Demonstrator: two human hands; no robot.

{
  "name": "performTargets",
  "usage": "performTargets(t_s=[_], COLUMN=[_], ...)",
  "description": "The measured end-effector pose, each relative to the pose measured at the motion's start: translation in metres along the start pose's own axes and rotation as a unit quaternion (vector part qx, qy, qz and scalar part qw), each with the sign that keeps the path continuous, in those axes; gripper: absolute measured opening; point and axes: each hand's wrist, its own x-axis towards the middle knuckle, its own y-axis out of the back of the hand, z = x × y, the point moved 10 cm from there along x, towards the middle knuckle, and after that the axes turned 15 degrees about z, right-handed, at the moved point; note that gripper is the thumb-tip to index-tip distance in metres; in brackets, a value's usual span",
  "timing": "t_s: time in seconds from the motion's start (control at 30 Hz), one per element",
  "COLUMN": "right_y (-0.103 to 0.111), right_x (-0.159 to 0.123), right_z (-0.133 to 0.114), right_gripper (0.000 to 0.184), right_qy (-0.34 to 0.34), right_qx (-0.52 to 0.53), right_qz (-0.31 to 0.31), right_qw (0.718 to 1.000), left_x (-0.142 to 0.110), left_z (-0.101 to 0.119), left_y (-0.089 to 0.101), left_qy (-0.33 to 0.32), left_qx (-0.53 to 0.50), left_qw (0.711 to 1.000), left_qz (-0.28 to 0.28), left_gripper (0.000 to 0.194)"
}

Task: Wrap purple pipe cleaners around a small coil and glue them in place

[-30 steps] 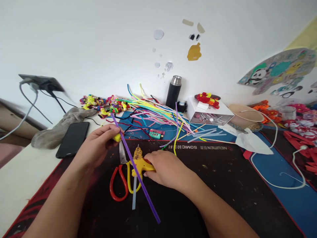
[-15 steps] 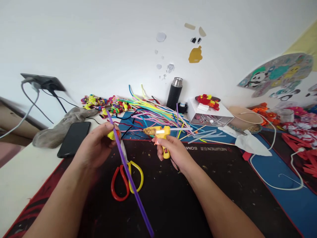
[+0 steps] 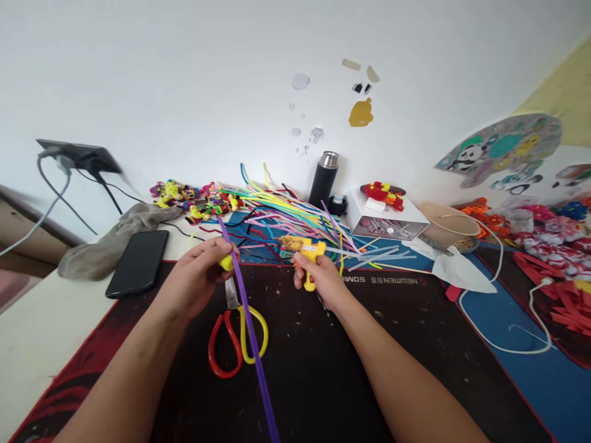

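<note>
My left hand (image 3: 201,271) pinches a long purple pipe cleaner (image 3: 249,320), which hangs down toward the front edge of the view. A small yellow fuzzy piece (image 3: 226,263) also sits in these fingers, its shape mostly hidden. Wrapped round the handle of a yellow hot glue gun (image 3: 310,252) is my right hand (image 3: 321,277). The gun's stained nozzle points left toward the left hand, apart from the purple strip, and a clear glue stick juts from its back. Below the left hand, scissors (image 3: 253,344) with one red and one yellow handle lie on the dark mat.
Many coloured pipe cleaners (image 3: 286,209) lie heaped at the back beside a black thermos (image 3: 324,178). A phone (image 3: 138,263) is on the left. To the right stand a white box (image 3: 388,218), a beige basket (image 3: 447,223) and a white cable (image 3: 503,351).
My left hand has moved slightly right with the purple pipe cleaner and yellow piece. The glue gun is still in my right hand, a little tilted now. The view has shifted slightly.
</note>
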Motion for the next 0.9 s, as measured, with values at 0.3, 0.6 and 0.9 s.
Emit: performTargets(t_s=[0.3,0.6,0.9], right_y=[0.019,0.002,-0.006], right_x=[0.002,-0.021,-0.032], right_z=[-0.004,-0.023,-0.021], right_gripper=[0.051,0.055,0.06], right_qy=[0.013,0.045,0.076], right_qx=[0.027,-0.016,-0.089], right_qz=[0.034,-0.015,-0.026], right_qw=[0.999,0.999,0.993], left_x=[-0.006,-0.012,-0.016], left_z=[-0.021,-0.036,-0.028], left_y=[-0.019,-0.028,-0.031], left_qy=[-0.047,-0.114,-0.151], left_qx=[0.214,0.373,0.406], left_qw=[0.973,0.911,0.892], left_qz=[-0.077,-0.134,-0.129], left_gripper=[0.034,0.037,0.036])
